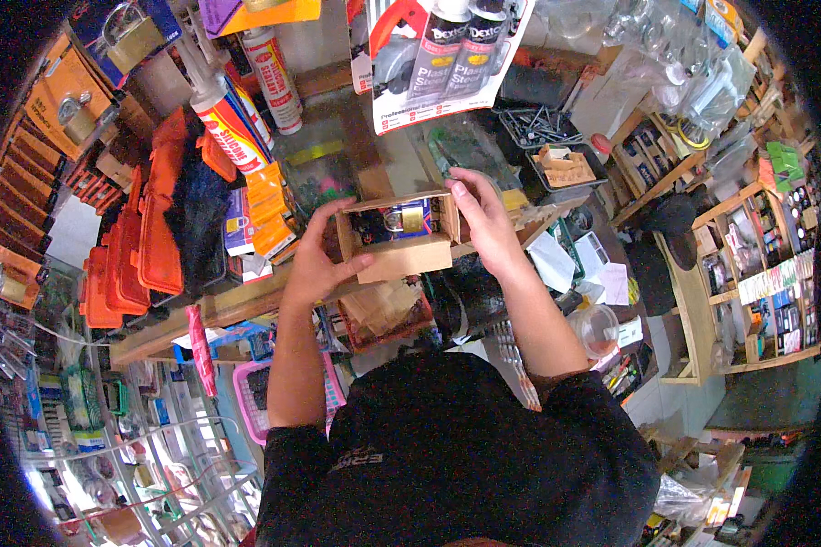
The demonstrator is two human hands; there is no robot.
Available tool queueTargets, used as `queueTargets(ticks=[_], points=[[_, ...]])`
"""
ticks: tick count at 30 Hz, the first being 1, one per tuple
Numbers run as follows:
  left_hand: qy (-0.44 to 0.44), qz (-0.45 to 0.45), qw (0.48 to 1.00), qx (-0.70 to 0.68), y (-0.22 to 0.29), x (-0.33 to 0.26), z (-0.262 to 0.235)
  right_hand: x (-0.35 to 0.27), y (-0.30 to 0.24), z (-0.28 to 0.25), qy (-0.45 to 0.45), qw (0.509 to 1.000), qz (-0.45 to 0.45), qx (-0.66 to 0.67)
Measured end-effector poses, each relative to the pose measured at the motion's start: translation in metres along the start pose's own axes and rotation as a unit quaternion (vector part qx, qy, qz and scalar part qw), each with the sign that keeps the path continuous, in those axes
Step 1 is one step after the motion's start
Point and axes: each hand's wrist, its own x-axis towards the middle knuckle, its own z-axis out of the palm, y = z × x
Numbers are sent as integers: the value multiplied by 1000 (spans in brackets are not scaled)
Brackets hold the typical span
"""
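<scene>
Above the near edge of the wooden table, a small brown cardboard box is held up between two bare hands, its open side turned toward the person. The left hand is partly open, curved around the box's left side, the thumb lying across the lower front corner; the right hand, also half open, grips the upper right corner with its fingertips. Inside the box sits a padlock against dark blue packaging; whether more lie behind it cannot be told. As far as can be judged, the opening is done and the contents are exposed, while the padlock is not lifted out and the box is neither closed nor set down. The carton looks like stiff, matt board, plain tan on its front panel, with straight walls and thin edges; the padlock has a smooth, brass-coloured, blocky body and a shinier curved shackle. To the left stand glossy orange plastic cases with rounded corners, and beyond them a slim white cylindrical tube. On the right, a dark tray holds a loose tangle of thin metal fasteners, just beside a second tray of small tan cardboard pieces, and crinkled clear plastic bags hang farther off.
</scene>
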Motion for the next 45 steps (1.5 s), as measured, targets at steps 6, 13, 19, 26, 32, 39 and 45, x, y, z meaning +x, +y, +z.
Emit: queueTargets(ticks=[6, 13, 19, 26, 32, 39, 45], points=[[-4, 7, 999, -31, -1, 0, 2, 10, 17, -9, -49, 998, -3, 25], [-1, 10, 1000, 3, 2, -1, 0, 5, 11, -6, -93, 995, -47, 10], [2, -6, 999, -36, 1, 0, 1, 9, 18, -4, -87, 994, -57, -33], [-1, -60, 993, -104, 3, 4, 0, 18, 13, -2, -75, 991, -54, -93], [19, -163, 986, -41, 35, 5, 2, 19, -9, 4, -50, 976, -78, -197], [114, -21, 992, 44, 23, 0, 11, 30, -14, 8, -65, 962, -69, -256], [160, 86, 975, 132, 19, -8, 15, 25, -2, 9, 23, 967, -180, -177]])
